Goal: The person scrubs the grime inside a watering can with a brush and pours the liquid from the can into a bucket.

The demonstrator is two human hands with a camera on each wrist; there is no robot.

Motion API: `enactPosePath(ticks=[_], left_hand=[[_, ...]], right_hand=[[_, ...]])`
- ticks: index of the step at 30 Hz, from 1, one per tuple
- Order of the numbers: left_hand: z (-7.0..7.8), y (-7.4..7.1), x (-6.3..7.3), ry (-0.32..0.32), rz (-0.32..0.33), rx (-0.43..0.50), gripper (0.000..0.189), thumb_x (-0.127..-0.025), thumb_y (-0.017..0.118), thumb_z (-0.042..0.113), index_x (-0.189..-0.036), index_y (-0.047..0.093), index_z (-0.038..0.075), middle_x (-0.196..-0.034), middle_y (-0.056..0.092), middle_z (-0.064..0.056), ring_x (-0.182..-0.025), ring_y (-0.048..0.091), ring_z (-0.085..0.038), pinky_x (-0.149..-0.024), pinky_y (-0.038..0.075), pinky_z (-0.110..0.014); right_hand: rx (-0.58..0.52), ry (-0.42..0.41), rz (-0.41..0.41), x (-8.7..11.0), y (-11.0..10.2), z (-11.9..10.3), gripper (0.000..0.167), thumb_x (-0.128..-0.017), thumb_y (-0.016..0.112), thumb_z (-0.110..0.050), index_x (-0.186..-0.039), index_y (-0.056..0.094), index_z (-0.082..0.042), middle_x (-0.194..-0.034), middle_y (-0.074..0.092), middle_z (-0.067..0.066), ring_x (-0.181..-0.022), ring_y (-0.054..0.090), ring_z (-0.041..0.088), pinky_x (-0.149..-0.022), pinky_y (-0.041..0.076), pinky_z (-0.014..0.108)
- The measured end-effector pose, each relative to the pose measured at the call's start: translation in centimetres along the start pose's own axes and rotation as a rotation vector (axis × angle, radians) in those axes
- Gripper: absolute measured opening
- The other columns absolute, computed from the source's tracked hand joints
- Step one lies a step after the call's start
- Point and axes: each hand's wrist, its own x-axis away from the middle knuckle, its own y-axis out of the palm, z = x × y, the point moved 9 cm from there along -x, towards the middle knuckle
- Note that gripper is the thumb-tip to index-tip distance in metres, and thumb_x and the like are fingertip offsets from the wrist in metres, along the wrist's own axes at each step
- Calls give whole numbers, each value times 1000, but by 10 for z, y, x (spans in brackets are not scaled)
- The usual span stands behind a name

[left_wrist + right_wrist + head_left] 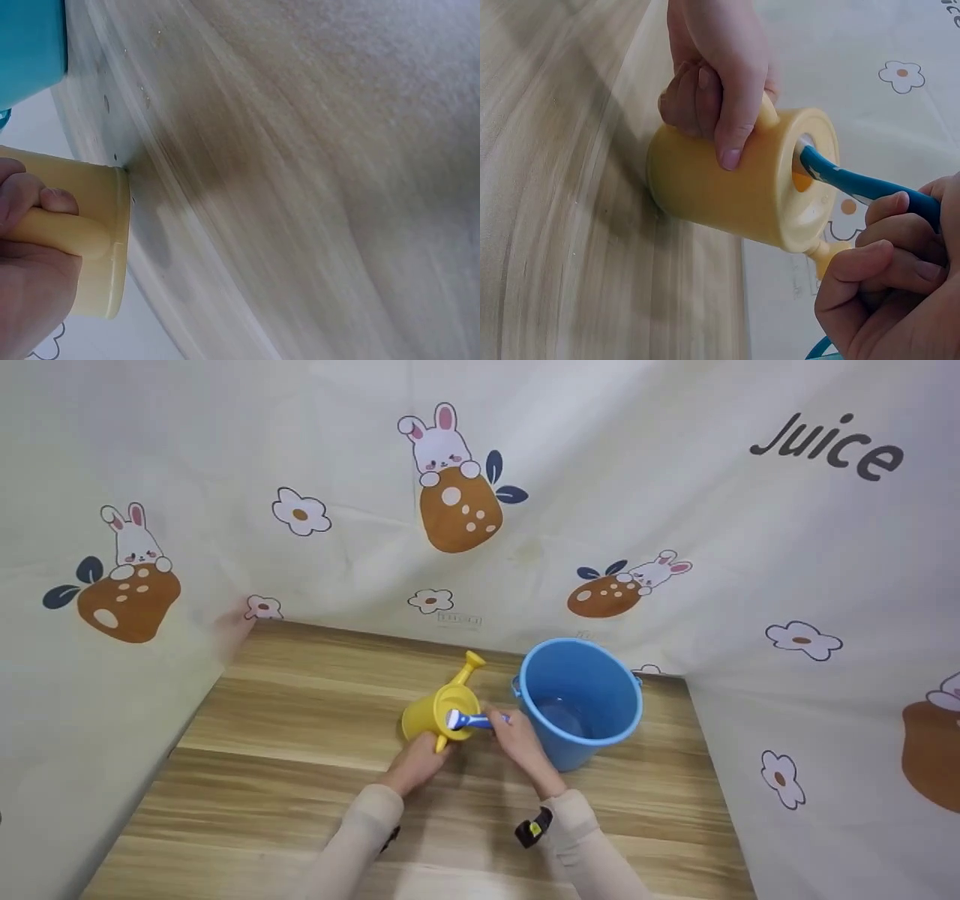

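A yellow watering can [421,715] stands on the wooden surface, its spout pointing away and to the right. My left hand [417,761] grips the can's handle, fingers wrapped around it in the right wrist view. In my right hand [519,740] is a blue-handled brush [475,721] with a pale head, pointing left over the can's top. Seen from the right wrist, the brush [870,185] reaches into the round opening of the watering can [712,180], where the rim partly hides its head.
A blue bucket [581,746] stands just right of the can, close to the back wall, with its inside visible from above. Printed cloth walls [360,562] enclose the wooden surface [285,787] at the back and both sides. Small water drops [144,96] lie on the wood.
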Motion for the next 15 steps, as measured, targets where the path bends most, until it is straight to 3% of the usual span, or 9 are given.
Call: enactPosePath(ticks=[9,15], left_hand=[[-4,3,-1,-28,-25,23,28,-99,57,25,-73,51,15,-61,44,6,-52,42,-10,-51,37,-25],[0,6,-1,-9,-37,6,22,-98,58,23,-80,58,10,-65,47,5,-56,46,-11,-55,40,-27]], right_hand=[[-10,-10,-6,-2,7,2,44,-99,47,-29,-57,42,-20,-52,37,-8,-48,34,8,-48,27,22],[-110,23,-89,-5,26,6,42,-101,45,-32,-61,44,-19,-52,37,-9,-45,34,6,-46,29,21]])
